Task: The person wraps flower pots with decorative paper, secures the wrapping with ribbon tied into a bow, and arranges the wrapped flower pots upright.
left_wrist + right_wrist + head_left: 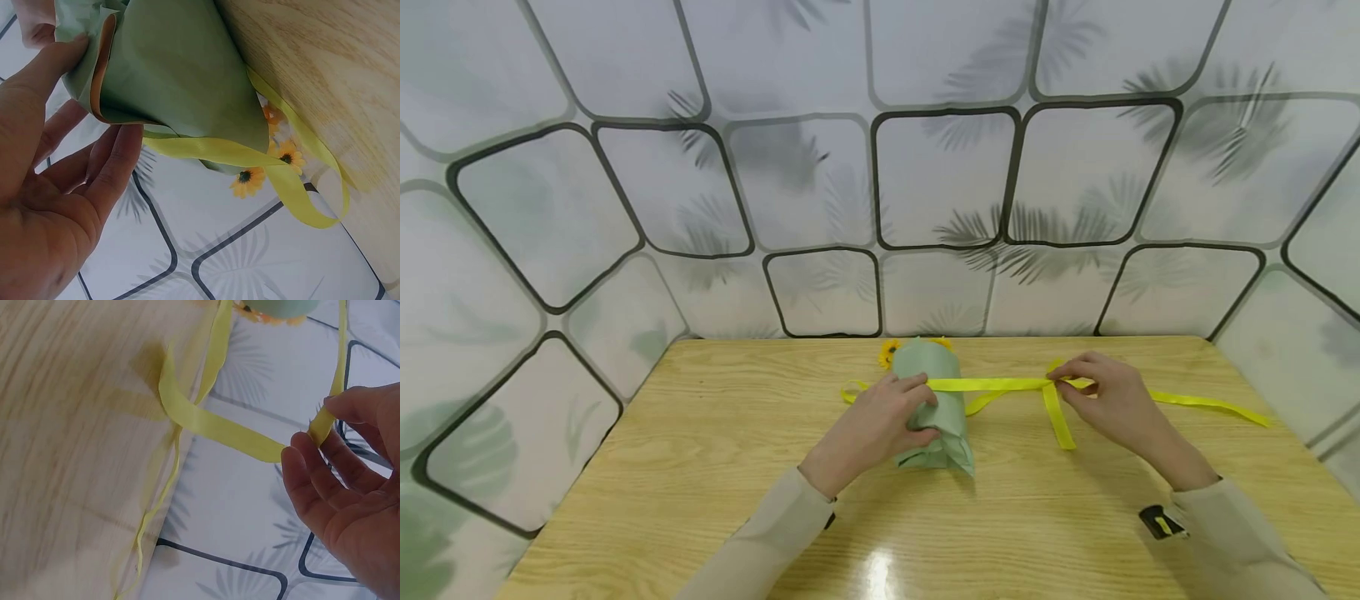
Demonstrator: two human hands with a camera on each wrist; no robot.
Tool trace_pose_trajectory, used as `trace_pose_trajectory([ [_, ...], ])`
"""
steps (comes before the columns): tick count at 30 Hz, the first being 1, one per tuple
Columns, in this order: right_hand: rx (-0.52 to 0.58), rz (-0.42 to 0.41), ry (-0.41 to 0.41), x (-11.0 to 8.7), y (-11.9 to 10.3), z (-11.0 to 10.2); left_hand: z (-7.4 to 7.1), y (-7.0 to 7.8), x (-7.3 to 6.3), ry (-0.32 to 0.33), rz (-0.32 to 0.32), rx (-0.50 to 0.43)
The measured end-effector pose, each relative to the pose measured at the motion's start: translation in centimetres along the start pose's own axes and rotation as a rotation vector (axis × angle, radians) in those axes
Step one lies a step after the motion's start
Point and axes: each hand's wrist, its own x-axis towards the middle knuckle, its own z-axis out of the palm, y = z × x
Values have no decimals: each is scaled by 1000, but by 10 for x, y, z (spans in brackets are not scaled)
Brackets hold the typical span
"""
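A small bouquet wrapped in pale green paper (928, 358) lies on the table, its yellow flowers (889, 352) poking out at the far end. My left hand (880, 417) grips the wrapping from the left, thumb near the folded lower end. In the left wrist view, the fingertips (130, 134) sit at the paper's edge beside the yellow ribbon (206, 150). The ribbon stretches taut across the bouquet to my right hand (1112, 400), which pinches it between thumb and fingers. A short tail (1057, 417) hangs below that pinch; in the right wrist view, a ribbon loop (225, 434) droops beside the fingers.
The bouquet rests on a light wood table (715, 467). Another length of ribbon (1210, 402) trails over the table at the right. A patterned wall covering (947, 175) rises behind the table's back edge. A dark device (1161, 522) is at the right wrist.
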Motion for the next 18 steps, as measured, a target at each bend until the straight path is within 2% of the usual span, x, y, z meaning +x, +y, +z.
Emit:
trace_pose_trajectory([
  [18,-71,131,3,-16,19,-29,0,0,-1,4,-27,4],
])
